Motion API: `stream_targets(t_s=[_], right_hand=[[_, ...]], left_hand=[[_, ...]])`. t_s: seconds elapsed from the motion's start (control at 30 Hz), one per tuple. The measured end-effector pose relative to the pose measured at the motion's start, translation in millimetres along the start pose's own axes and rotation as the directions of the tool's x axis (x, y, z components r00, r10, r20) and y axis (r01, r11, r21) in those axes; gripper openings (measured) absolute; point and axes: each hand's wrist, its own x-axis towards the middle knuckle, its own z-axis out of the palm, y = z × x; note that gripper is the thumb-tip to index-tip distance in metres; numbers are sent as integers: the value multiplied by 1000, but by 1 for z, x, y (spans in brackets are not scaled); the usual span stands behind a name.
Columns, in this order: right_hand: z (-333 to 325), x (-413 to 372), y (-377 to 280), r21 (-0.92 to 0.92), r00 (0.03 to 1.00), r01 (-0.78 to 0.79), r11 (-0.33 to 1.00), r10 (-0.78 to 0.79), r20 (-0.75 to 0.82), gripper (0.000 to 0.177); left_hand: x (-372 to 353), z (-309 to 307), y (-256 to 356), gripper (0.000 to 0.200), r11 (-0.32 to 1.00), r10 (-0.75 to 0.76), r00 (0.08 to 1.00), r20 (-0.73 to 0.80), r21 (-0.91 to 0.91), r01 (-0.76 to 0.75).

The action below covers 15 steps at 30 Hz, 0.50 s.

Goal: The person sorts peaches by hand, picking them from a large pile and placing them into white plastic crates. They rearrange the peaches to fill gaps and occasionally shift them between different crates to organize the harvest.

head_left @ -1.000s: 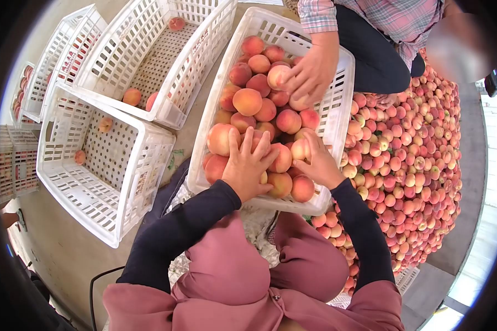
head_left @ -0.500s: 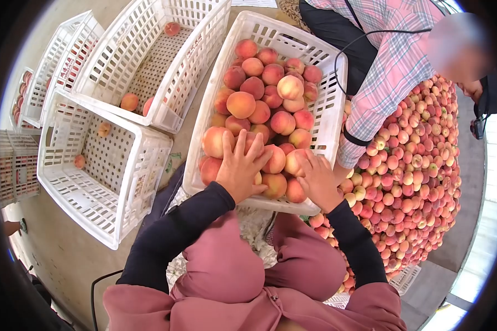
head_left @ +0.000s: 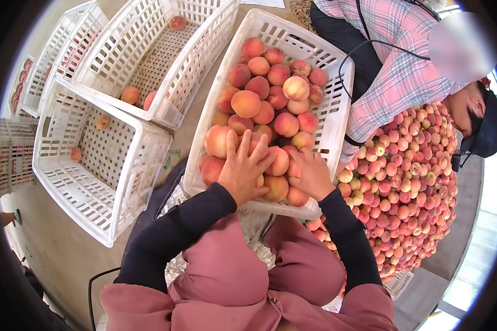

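A white plastic crate (head_left: pixel 337 113) of red and yellow peaches (head_left: pixel 246 104) stands in front of my knees. My left hand (head_left: pixel 243 170) lies over the near peaches with its fingers spread and touching several of them. Beside it, at the near right corner, my right hand (head_left: pixel 313 175) curls its fingers and thumb around a peach (head_left: pixel 294 169), mostly covered by the hand. Between the hands, more peaches show, one large and red-orange (head_left: pixel 276 161).
Two white crates (head_left: pixel 171 77) (head_left: pixel 124 182) with a few peaches stand left; more crates (head_left: pixel 74 47) lie beyond. A large peach heap (head_left: pixel 403 187) fills the right. A co-worker in a plaid shirt (head_left: pixel 392 83) leans over it, a black cable (head_left: pixel 364 44) hanging near the crate.
My right hand has shifted slightly left and covers more of its peach. My left hand stays nearly in place. The co-worker's head has moved lower and further into view.
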Motion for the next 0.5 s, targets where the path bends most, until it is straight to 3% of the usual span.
stream_targets(t_s=[0.07,0.1,0.17,0.2,0.27,0.5], right_hand=[[10,1,12,230,995,80,970,-63,-83,64],[9,3,18,232,995,76,970,-59,-80,64],[5,6,28,422,998,-52,905,28,62,59],[15,5,25,423,997,-56,904,31,65,59],[41,0,11,296,985,38,954,13,-170,53],[29,0,2,371,987,33,928,29,-159,48]], left_hand=[[1,-1,0,85,1000,-11,1000,-4,-13,11],[1,-1,0,85,1000,-8,1000,-1,-15,8],[1,0,-1,86,999,-8,1000,-20,-32,7],[1,1,-1,86,999,-5,1000,-17,-33,5],[1,1,0,86,1000,-7,1000,-28,-24,6],[1,0,1,86,1000,-4,1000,-28,21,4]])
